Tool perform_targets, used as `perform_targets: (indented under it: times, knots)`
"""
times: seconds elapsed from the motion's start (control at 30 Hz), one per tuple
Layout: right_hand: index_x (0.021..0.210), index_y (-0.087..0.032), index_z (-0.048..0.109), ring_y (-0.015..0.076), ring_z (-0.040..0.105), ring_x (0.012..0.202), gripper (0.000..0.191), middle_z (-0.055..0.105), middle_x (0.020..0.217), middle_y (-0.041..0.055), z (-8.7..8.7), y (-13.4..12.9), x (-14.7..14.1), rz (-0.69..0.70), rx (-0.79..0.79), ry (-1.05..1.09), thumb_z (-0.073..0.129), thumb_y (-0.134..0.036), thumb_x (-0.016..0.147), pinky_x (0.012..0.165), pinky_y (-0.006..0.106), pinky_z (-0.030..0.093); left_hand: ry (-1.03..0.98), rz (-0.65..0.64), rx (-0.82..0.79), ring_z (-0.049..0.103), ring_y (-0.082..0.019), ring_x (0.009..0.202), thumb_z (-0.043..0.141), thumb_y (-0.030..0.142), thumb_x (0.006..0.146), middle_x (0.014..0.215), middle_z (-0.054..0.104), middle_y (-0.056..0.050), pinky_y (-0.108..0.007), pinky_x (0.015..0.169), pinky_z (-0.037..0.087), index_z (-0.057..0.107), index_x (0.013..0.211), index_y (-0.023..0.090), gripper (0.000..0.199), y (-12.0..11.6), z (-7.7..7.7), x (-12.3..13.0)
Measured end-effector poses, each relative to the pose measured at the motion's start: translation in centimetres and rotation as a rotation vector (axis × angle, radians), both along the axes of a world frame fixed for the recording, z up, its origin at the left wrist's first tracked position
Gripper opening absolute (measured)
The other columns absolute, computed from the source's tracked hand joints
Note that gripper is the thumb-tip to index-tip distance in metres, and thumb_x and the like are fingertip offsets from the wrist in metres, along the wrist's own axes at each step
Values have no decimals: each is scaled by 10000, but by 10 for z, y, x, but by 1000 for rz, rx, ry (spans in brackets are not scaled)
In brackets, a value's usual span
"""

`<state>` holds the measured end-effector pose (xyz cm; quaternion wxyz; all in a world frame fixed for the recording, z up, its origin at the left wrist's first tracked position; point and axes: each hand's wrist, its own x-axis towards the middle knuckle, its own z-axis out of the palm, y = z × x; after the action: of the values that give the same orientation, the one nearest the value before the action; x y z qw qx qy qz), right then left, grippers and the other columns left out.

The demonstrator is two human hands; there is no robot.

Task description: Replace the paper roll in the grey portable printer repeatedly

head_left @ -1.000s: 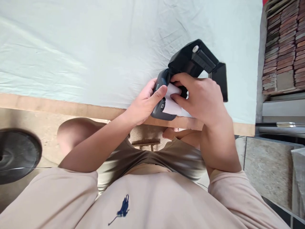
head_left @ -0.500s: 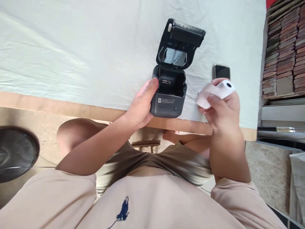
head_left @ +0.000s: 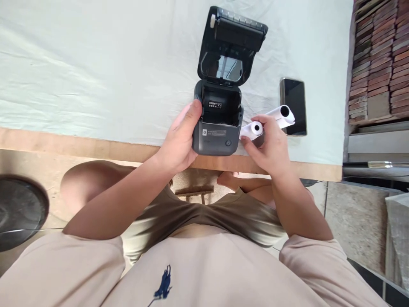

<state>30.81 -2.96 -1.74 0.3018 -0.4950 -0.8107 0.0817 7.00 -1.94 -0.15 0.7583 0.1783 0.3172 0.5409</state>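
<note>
A dark grey label printer (head_left: 217, 138) stands with its lid up, and its paper bay looks bare inside. My left hand (head_left: 180, 140) is wrapped round the printer's left side, thumb along the edge of the bay. Close to the printer's right side, my right hand (head_left: 270, 145) is closed on a small white paper roll (head_left: 252, 130), gripped between thumb and fingers. Beyond that hand lies another white paper roll (head_left: 281, 116), its hollow end facing me, partly over a phone (head_left: 295, 102).
The printer and phone are on a table with a pale cloth (head_left: 128, 76) and a wooden front edge (head_left: 79, 143). Stacked reddish slabs (head_left: 377, 68) and a brush (head_left: 370, 164) lie to the right. A round black stool (head_left: 22, 213) stands at the left.
My right hand has moved left, close to the printer, and now holds the small roll. A paper roll now lies beside it at the phone. The printer remains in my left hand.
</note>
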Motion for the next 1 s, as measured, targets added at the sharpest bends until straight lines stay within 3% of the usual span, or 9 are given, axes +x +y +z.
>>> perform_targets:
  times: [0.1, 0.23, 0.4, 0.5, 0.63, 0.77, 0.87, 0.93, 1.0]
  knots:
    - [1336, -291, 582, 244, 662, 918, 389, 684, 1103, 61, 12, -3, 7, -28, 73, 181, 671, -440, 987, 767, 406, 528, -3, -1, 12, 713, -297, 1426, 606, 446, 1120, 1197, 850, -98, -470, 1228, 598, 783, 1116, 145, 349, 0, -3, -1]
    - [1207, -314, 645, 256, 622, 947, 278, 623, 1126, 85, 20, 6, 21, -328, 249, 204, 723, -424, 963, 833, 434, 516, 12, -47, 90, 734, -312, 1388, 638, 541, 1086, 1107, 851, -54, -469, 1169, 644, 788, 1073, 199, 374, 0, -10, -2]
    - [1276, -246, 664, 336, 610, 1222, 393, 618, 1243, 143, 0, 24, 30, -425, 40, -13, 700, -375, 906, 1026, 541, 555, 79, -69, 140, 675, -321, 1454, 634, 560, 1083, 1152, 842, -42, -445, 1187, 626, 783, 1054, 231, 363, 0, -12, -4]
    - [1298, -259, 651, 331, 634, 1235, 369, 649, 1218, 130, -7, 31, 35, -363, -16, 0, 649, -357, 942, 1036, 534, 564, 78, -77, 151, 669, -334, 1453, 649, 598, 1062, 1173, 835, -50, -460, 1164, 636, 769, 1064, 235, 383, 0, -11, -5]
    - [1477, -365, 425, 269, 688, 1036, 734, 551, 1466, 129, 1, 40, 42, -299, 139, 285, 809, -514, 869, 922, 467, 606, 118, -88, 140, 648, -359, 1463, 658, 666, 1031, 1167, 832, -51, -503, 1155, 624, 740, 1056, 243, 431, -1, -12, -4]
    - [1263, -347, 523, 296, 706, 1132, 461, 579, 1267, 71, 29, 35, 20, -216, 305, 427, 696, -650, 963, 1051, 516, 579, 106, -76, 165, 625, -352, 1464, 692, 598, 1036, 1174, 833, -53, -511, 1144, 616, 718, 1075, 246, 356, -2, -13, -4]
    - [1221, -357, 654, 283, 718, 1183, 266, 669, 1262, 29, 56, 22, -17, -78, 261, 329, 691, -471, 985, 1027, 477, 590, 123, -78, 175, 587, -327, 1519, 670, 542, 1066, 1244, 819, -47, -498, 1211, 590, 728, 1070, 250, 298, -3, -11, -3]
    - [1251, -361, 680, 262, 741, 1206, 288, 754, 1288, -13, 69, 16, -42, 76, 194, 227, 656, -289, 974, 1010, 452, 594, 176, -67, 173, 577, -336, 1539, 688, 560, 1049, 1257, 815, -33, -489, 1228, 581, 731, 1068, 271, 292, -3, -10, -2]
    - [1253, -336, 707, 257, 764, 1143, 394, 806, 1240, -24, 76, 15, -59, 81, 151, 21, 602, -151, 922, 989, 452, 573, 221, -57, 173, 578, -347, 1543, 731, 577, 1014, 1220, 816, -20, -476, 1214, 593, 723, 1075, 294, 290, -3, -9, 0]
